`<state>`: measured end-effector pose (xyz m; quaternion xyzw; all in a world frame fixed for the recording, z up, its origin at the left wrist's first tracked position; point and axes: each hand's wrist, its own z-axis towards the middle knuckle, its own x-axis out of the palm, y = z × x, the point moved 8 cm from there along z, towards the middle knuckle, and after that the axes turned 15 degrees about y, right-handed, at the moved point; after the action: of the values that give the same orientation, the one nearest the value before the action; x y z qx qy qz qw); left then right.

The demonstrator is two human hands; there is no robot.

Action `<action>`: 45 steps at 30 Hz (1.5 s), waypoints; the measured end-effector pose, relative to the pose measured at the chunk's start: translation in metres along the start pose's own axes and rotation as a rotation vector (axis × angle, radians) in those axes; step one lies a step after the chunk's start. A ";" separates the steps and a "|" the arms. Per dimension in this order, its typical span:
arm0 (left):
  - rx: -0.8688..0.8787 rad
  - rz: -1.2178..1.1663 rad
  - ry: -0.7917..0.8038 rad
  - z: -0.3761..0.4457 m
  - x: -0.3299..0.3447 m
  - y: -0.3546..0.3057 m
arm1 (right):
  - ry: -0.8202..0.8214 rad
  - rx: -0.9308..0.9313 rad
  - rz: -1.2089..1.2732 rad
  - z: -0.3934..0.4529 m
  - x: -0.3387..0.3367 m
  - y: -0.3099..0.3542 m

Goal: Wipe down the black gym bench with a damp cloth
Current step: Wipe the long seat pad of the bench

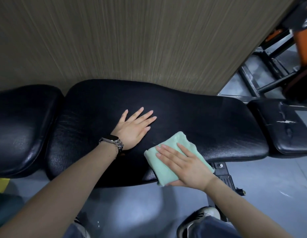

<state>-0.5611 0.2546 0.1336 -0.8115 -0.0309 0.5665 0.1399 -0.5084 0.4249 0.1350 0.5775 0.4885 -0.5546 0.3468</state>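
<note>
The black gym bench (pixel 166 114) is seen stretched across the middle of the frame, its long centre pad flanked by a second black pad (pixel 23 127) at the left and a smaller, cracked pad (pixel 285 124) at the right. A folded pale green cloth (pixel 168 152) is laid on the near edge of the centre pad, right of centre in the frame, with part of it hanging over that edge. The cloth is pressed down by the right hand (pixel 185 167), whose fingers are held straight and flat on top; the thumb appears tucked under the overhanging fold. The left hand (pixel 133 127) is rested palm down on the bare pad at the centre of the frame, fingers spread and straight, nothing held, close to the cloth but not touching it. A watch with a metal band (pixel 113 141) is worn on the left wrist. A wood-grain wall panel (pixel 132 40) fills the upper part of the frame behind the bench. Black and orange gym equipment frames (pixel 276 62) are visible at the upper right. Grey floor (pixel 132 203) lies below, and a shoe (pixel 206 213) is seen at the lower right.
</note>
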 end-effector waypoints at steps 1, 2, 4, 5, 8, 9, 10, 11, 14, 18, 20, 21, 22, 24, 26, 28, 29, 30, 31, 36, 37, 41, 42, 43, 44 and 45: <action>0.001 0.000 -0.004 0.000 0.000 0.000 | 0.009 0.002 0.001 -0.003 0.001 -0.005; 0.003 0.000 -0.011 0.000 0.000 0.001 | 0.019 0.006 0.001 -0.007 0.002 -0.011; 0.007 -0.007 -0.020 0.000 0.000 0.001 | 0.037 0.018 0.001 -0.014 0.004 -0.023; 0.005 -0.008 -0.021 0.001 0.001 0.001 | 0.043 0.026 0.000 -0.017 0.004 -0.028; -0.006 -0.001 -0.033 0.001 0.001 0.000 | 0.036 0.048 -0.024 -0.020 0.004 -0.032; -0.008 0.002 -0.036 0.001 0.001 -0.001 | 0.034 0.054 -0.036 -0.019 0.005 -0.030; -0.008 0.000 -0.039 0.001 0.000 -0.001 | 0.034 0.057 -0.048 -0.018 0.005 -0.027; -0.007 -0.002 -0.042 0.001 0.001 -0.001 | 0.033 0.058 -0.056 -0.015 0.005 -0.023; -0.004 0.002 -0.047 0.002 0.001 -0.001 | 0.013 0.035 -0.061 -0.002 0.003 -0.004; 0.004 0.012 -0.065 0.003 0.001 -0.001 | -0.034 -0.012 -0.036 0.015 -0.001 0.022; 0.004 0.011 -0.070 0.003 0.001 -0.001 | -0.046 -0.031 -0.019 0.016 -0.003 0.023; -0.002 0.017 -0.071 0.004 0.001 -0.001 | -0.043 -0.042 -0.014 0.016 -0.003 0.022; -0.011 0.027 -0.073 0.004 0.002 -0.001 | -0.040 -0.053 -0.012 0.014 -0.003 0.019; -0.025 0.054 -0.074 0.006 0.002 -0.001 | -0.042 -0.071 0.000 0.009 -0.002 0.012; -0.030 0.062 -0.070 0.005 0.002 0.001 | -0.052 -0.085 0.019 0.002 0.001 0.003; -0.016 0.059 -0.076 0.006 0.002 0.001 | -0.037 -0.074 0.016 -0.009 0.005 -0.013; -0.010 0.056 -0.081 0.006 0.002 0.000 | -0.021 -0.065 0.002 -0.015 0.007 -0.022; -0.008 0.050 -0.081 0.006 0.002 0.001 | -0.002 -0.057 -0.009 -0.020 0.010 -0.031; -0.009 0.044 -0.078 0.006 0.003 0.001 | 0.015 -0.052 -0.015 -0.025 0.012 -0.039; -0.007 0.021 -0.078 0.006 0.004 0.002 | 0.033 -0.004 -0.037 -0.045 0.018 -0.071; -0.009 0.023 -0.074 0.006 0.004 0.002 | 0.035 0.007 -0.046 -0.048 0.018 -0.074; -0.006 0.014 -0.081 0.006 0.003 0.000 | 0.045 0.037 -0.055 -0.048 0.019 -0.073; -0.005 0.013 -0.085 0.006 0.003 0.000 | 0.049 0.035 -0.051 -0.045 0.019 -0.070; -0.008 0.014 -0.087 0.005 0.003 0.000 | 0.052 0.026 -0.046 -0.041 0.019 -0.065; -0.012 0.019 -0.087 0.006 0.003 0.000 | 0.051 0.012 -0.041 -0.037 0.019 -0.059; -0.017 0.024 -0.088 0.006 0.004 0.001 | 0.044 -0.005 -0.037 -0.032 0.018 -0.053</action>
<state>-0.5652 0.2558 0.1282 -0.7872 -0.0323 0.6031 0.1247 -0.5502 0.4733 0.1298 0.5794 0.5081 -0.5470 0.3270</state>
